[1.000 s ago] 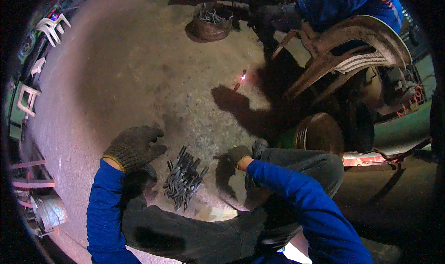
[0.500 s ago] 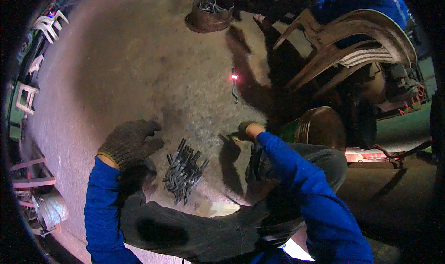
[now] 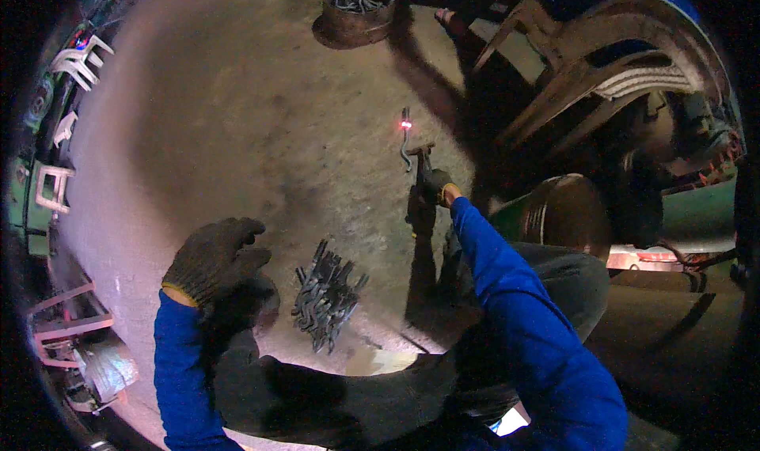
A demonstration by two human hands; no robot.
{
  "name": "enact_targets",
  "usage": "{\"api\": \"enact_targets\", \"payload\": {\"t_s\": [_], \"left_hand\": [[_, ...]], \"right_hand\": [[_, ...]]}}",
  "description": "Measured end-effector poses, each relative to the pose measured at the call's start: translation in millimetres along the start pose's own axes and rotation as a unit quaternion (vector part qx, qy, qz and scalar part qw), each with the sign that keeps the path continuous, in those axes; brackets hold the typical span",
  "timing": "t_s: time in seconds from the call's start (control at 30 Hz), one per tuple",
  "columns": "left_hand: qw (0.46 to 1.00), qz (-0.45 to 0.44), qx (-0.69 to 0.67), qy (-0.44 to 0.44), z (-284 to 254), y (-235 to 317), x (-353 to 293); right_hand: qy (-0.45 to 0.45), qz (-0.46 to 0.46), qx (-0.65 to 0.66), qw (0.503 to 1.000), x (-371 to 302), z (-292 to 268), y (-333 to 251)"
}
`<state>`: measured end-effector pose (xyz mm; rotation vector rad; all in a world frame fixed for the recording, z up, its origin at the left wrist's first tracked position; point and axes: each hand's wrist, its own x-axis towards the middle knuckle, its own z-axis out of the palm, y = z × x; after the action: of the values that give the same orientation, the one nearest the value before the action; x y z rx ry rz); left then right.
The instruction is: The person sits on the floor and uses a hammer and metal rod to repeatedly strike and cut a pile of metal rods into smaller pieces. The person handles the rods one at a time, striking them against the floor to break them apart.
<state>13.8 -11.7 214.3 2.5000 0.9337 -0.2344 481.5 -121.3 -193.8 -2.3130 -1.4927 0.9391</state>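
Note:
My right hand point(image 3: 437, 185), in a dark knit glove, is closed round the handle of a hammer point(image 3: 426, 150). The hammer's head is right beside the bent end of a short metal rod point(image 3: 407, 146) lying on the floor; whether they touch I cannot tell. Part of that rod glows red-hot near its far end. Over my left knee, my left hand point(image 3: 218, 261) is open in a matching glove, fingers apart and holding nothing. Between my legs lies a pile of short, wavy dark metal rods point(image 3: 324, 297).
A round metal tub point(image 3: 358, 25) at the far side holds more bent rods. A worn plastic chair point(image 3: 586, 71) with someone in blue stands at far right. A drum-like container point(image 3: 566, 214) lies by my right knee. Light stools point(image 3: 54, 188) line the left.
My right hand has moved forward, bringing the hammer into sight near the glowing rod. My left hand stays about where it was, still open.

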Motion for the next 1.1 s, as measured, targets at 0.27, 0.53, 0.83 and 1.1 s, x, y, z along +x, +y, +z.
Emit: {"api": "enact_targets", "payload": {"t_s": [0.27,0.53,0.83,1.1], "left_hand": [[0.990,-0.021,0.024,-0.134,59,-26,56],[0.973,-0.122,0.121,-0.153,242,-69,239],[0.977,-0.152,0.146,0.037,341,-50,270],[0.975,-0.023,0.216,-0.055,240,19,222]], "right_hand": [[-0.212,0.013,0.101,0.972,-72,51,-72],[-0.107,0.149,0.269,0.946,-132,25,-70],[-0.102,0.254,0.352,0.895,-164,51,-66],[-0.088,0.341,0.772,0.529,-187,83,-97]]}}
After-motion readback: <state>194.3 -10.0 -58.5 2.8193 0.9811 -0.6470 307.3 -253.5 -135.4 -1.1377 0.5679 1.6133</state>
